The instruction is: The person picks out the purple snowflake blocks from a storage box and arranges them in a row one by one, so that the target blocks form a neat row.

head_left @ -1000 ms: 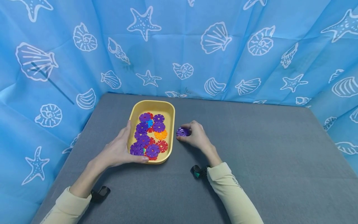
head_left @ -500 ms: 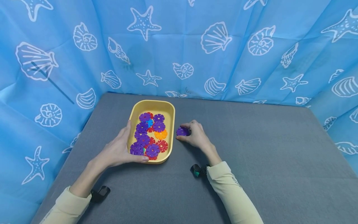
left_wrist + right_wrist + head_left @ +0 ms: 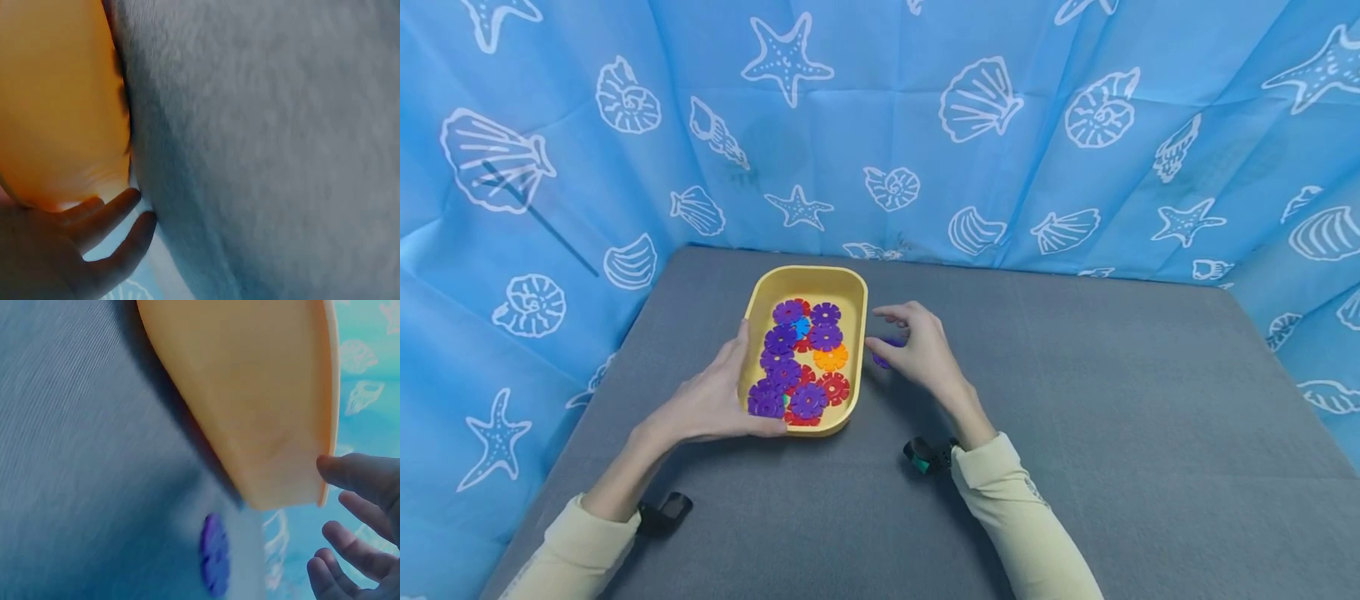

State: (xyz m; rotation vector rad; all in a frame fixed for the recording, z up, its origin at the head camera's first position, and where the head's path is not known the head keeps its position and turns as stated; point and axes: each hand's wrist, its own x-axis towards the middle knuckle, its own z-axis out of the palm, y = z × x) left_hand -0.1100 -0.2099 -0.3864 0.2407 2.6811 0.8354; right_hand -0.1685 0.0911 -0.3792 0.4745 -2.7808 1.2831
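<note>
My left hand [image 3: 718, 400] grips the left side of a yellow plastic tray [image 3: 857, 354], its thumb over the near rim. In the left wrist view my fingers [image 3: 115, 219] lie along the tray's wall. Inside are several flower-shaped notched discs: purple [image 3: 826, 337], red [image 3: 833, 388], one orange [image 3: 831, 358] and one blue [image 3: 801, 327]. My right hand [image 3: 925, 346] is beside the tray's right side, fingers apart, thumb tip right at the rim. Below it a purple disc [image 3: 215, 556] lies flat on the table, partly hidden by that hand in the head view.
A grey cloth-covered table [image 3: 1112, 417] extends widely to the right and in front of the tray. Blue curtains [image 3: 887, 108] with shell and starfish prints border the back and sides. A black wrist camera [image 3: 928, 456] sits under the right wrist.
My right hand has let go of the purple disc, spread its fingers and moved up slightly toward the tray's rim. The left hand still holds the tray.
</note>
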